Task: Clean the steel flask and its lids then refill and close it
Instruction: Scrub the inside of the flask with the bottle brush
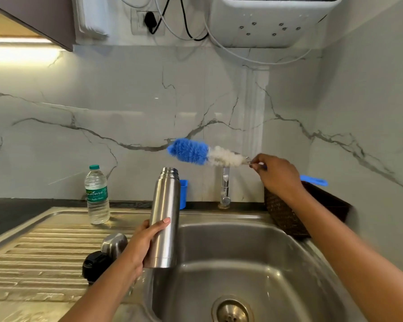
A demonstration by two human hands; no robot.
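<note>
Over the left rim of the steel sink basin point(254, 259), the left hand point(147, 242) grips the steel flask point(166, 214) round its lower half, thumb across the front; the flask stands nearly upright, its threaded mouth uncovered. Up and to the right of that hand, in front of the marble wall, the right hand point(277, 175) pinches the wire stem of a bottle brush point(207, 155) just behind the bristles. The brush lies nearly level, its blue tip pointing left, above the flask's mouth and clear of it. The brush's blue handle end shows past the right wrist. Just left of the left wrist, on the ribbed drainboard point(44, 247), the steel cap point(114, 244) and the black stopper point(96, 263) lie side by side. Farther left and back, a plastic water bottle point(97, 196) with a green cap stands on the drainboard. Between the hands, against the wall, are a blue holder point(183, 194) and the tap point(225, 189). Under the right forearm, a dark woven basket point(284, 217) sits at the basin's right edge.
</note>
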